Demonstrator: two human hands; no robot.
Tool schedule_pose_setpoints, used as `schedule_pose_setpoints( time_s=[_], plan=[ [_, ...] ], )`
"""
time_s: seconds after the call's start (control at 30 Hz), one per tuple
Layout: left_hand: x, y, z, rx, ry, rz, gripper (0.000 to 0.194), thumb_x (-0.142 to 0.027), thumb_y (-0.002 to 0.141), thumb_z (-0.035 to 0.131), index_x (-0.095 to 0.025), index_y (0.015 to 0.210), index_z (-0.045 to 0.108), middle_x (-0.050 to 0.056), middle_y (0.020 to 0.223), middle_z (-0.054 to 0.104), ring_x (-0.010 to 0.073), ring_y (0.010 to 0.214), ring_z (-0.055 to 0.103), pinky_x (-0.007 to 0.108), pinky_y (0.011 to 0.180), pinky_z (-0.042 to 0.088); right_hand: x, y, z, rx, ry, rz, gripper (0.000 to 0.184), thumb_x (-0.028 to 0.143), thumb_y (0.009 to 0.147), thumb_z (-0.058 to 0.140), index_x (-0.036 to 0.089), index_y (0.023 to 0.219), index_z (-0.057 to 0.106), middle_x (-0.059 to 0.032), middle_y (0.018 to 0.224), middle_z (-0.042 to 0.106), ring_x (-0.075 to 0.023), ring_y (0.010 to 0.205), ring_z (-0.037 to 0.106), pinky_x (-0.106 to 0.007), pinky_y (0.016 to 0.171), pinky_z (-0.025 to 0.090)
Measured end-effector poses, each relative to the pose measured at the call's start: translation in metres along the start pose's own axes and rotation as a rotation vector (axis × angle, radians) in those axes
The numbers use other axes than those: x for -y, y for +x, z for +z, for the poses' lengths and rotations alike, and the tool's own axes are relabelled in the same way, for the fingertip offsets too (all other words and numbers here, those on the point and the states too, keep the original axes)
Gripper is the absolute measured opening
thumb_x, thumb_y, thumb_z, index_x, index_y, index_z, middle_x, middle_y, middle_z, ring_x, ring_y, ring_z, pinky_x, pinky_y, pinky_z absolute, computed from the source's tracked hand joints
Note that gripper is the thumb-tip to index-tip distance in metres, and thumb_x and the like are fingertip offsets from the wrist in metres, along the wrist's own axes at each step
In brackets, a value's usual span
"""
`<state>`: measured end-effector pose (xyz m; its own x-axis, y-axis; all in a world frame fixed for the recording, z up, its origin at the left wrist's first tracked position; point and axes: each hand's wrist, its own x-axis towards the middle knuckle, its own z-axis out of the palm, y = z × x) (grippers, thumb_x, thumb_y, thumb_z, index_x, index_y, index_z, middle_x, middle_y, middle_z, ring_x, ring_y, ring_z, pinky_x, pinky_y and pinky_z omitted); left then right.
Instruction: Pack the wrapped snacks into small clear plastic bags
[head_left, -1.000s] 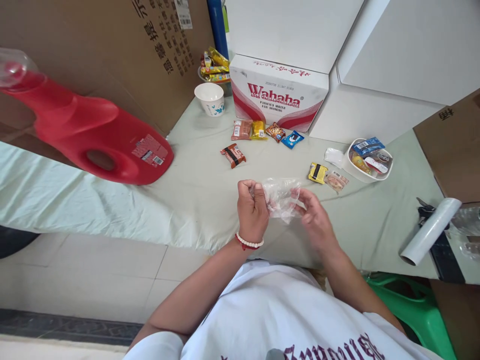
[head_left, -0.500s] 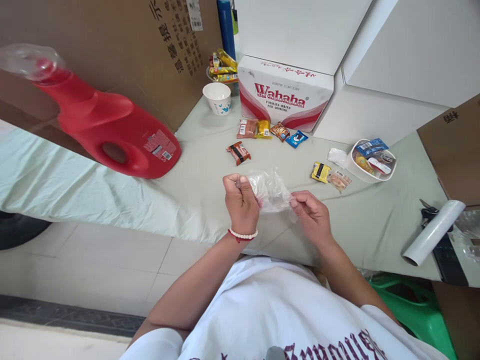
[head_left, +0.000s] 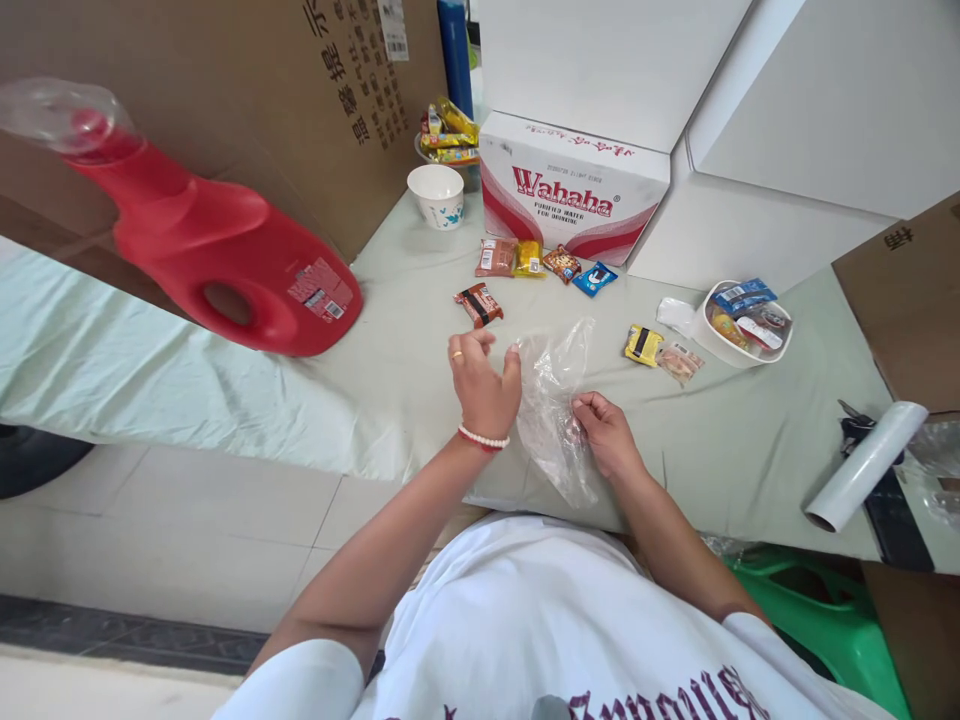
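A clear plastic bag point(head_left: 556, 385) hangs loose and spread out in front of me, its lower end near the table's front edge. My right hand point(head_left: 609, 432) pinches its right side between thumb and fingers. To the left of the bag, my left hand point(head_left: 484, 382) is open, thumb apart from its bent fingers. Its thumb tip comes close to the bag's edge; whether they touch I cannot tell. Just beyond those fingers lies a brown snack packet point(head_left: 478, 305) with a dark band.
Small snack packets point(head_left: 562, 263) lie before the Wahaba-style "Wahaha" carton point(head_left: 577, 190). A paper cup point(head_left: 436, 198) and red bottle point(head_left: 240, 265) stand left. Rightward are a yellow packet point(head_left: 643, 345), a white bowl point(head_left: 716, 345) of snacks and a white roll point(head_left: 866, 467).
The bag, bunched between both hands before, now hangs longer and wider. My left hand has let go of it and opened; my right hand keeps its pinch, slightly lower and to the left.
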<state>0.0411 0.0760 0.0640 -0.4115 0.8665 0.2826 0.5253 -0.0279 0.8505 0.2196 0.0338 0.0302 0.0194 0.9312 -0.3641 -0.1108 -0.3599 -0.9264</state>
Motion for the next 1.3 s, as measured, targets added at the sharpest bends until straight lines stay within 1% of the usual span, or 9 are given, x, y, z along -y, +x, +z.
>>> schedule_pose_setpoints(
  time_s=[0.13, 0.23, 0.4, 0.5, 0.67, 0.77, 0.87, 1.1, 1.3],
  plan=[
    [-0.004, -0.047, -0.002, 0.401, 0.178, 0.003, 0.03, -0.051, 0.09, 0.062, -0.022, 0.091, 0.052, 0.005, 0.091, 0.06, 0.022, 0.084, 0.058, 0.033, 0.074, 0.043, -0.006, 0.001, 0.001, -0.03, 0.018, -0.016, 0.033, 0.051, 0.076, 0.076, 0.023, 0.084, 0.062, 0.0058, 0.063, 0.055, -0.0129, 0.054, 0.047, -0.026, 0.048, 0.045],
    [-0.001, -0.063, 0.006, 0.561, 0.308, -0.027, 0.042, -0.057, 0.081, 0.071, -0.021, 0.097, 0.057, 0.01, 0.101, 0.064, 0.0262, 0.092, 0.062, 0.033, 0.074, 0.043, -0.005, 0.0, -0.001, -0.04, -0.007, -0.053, 0.032, 0.052, 0.078, 0.075, 0.023, 0.085, 0.061, 0.0056, 0.066, 0.055, -0.013, 0.054, 0.048, -0.026, 0.044, 0.043],
    [0.011, -0.052, 0.012, 0.708, 0.346, -0.044, 0.014, -0.026, 0.09, 0.055, -0.021, 0.079, 0.062, 0.008, 0.091, 0.068, 0.0233, 0.081, 0.063, 0.032, 0.07, 0.04, -0.008, -0.001, -0.014, -0.03, -0.132, -0.086, 0.032, 0.054, 0.083, 0.07, 0.024, 0.084, 0.059, 0.0066, 0.059, 0.052, -0.0123, 0.046, 0.042, -0.026, 0.042, 0.032],
    [0.013, -0.042, 0.011, 0.683, 0.262, -0.122, 0.017, -0.025, 0.091, 0.053, -0.022, 0.075, 0.06, 0.004, 0.078, 0.066, 0.0201, 0.072, 0.06, 0.03, 0.067, 0.038, -0.01, -0.005, -0.017, -0.052, -0.088, -0.084, 0.032, 0.055, 0.083, 0.071, 0.025, 0.084, 0.059, 0.007, 0.059, 0.05, -0.012, 0.047, 0.04, -0.027, 0.044, 0.031],
    [0.003, -0.046, 0.015, 0.71, -0.109, -0.232, 0.037, -0.054, 0.084, 0.066, -0.021, 0.071, 0.055, 0.001, 0.074, 0.061, 0.0168, 0.071, 0.056, 0.029, 0.07, 0.042, -0.004, -0.015, -0.008, 0.094, 0.224, -0.08, 0.03, 0.05, 0.081, 0.074, 0.025, 0.086, 0.057, 0.0038, 0.071, 0.053, -0.0138, 0.063, 0.051, -0.027, 0.063, 0.046],
    [-0.003, -0.054, 0.019, 0.794, -0.531, -0.438, 0.043, -0.06, 0.079, 0.069, -0.02, 0.078, 0.055, -0.001, 0.076, 0.061, 0.0147, 0.073, 0.057, 0.028, 0.071, 0.047, 0.004, -0.018, -0.002, 0.178, 0.312, -0.063, 0.028, 0.047, 0.081, 0.073, 0.025, 0.085, 0.056, 0.0004, 0.077, 0.055, -0.017, 0.073, 0.055, -0.031, 0.07, 0.05],
    [-0.003, -0.057, 0.018, 0.72, -0.761, -0.656, 0.046, -0.057, 0.071, 0.078, -0.019, 0.079, 0.053, -0.004, 0.074, 0.057, 0.012, 0.071, 0.057, 0.027, 0.068, 0.05, 0.013, -0.017, -0.006, 0.172, 0.285, -0.063, 0.029, 0.047, 0.081, 0.074, 0.025, 0.085, 0.056, -0.0009, 0.078, 0.058, -0.018, 0.074, 0.057, -0.031, 0.066, 0.05],
    [0.004, -0.043, 0.01, 0.41, -0.935, -0.914, 0.038, -0.04, 0.075, 0.076, -0.022, 0.084, 0.043, -0.004, 0.082, 0.065, 0.0159, 0.079, 0.071, 0.032, 0.071, 0.058, 0.016, -0.009, -0.031, -0.028, 0.188, -0.127, 0.038, 0.054, 0.079, 0.076, 0.026, 0.086, 0.051, 0.0023, 0.084, 0.061, -0.0106, 0.054, 0.049, -0.024, 0.046, 0.038],
    [0.007, -0.039, 0.013, 0.349, -0.821, -0.963, 0.042, -0.049, 0.079, 0.074, -0.023, 0.088, 0.043, -0.005, 0.074, 0.064, 0.0063, 0.046, 0.053, 0.018, 0.043, 0.034, 0.008, -0.01, -0.042, -0.081, 0.143, -0.091, 0.043, 0.058, 0.075, 0.08, 0.025, 0.085, 0.054, 0.0039, 0.076, 0.062, -0.0095, 0.051, 0.048, -0.023, 0.044, 0.037]
  ],
)
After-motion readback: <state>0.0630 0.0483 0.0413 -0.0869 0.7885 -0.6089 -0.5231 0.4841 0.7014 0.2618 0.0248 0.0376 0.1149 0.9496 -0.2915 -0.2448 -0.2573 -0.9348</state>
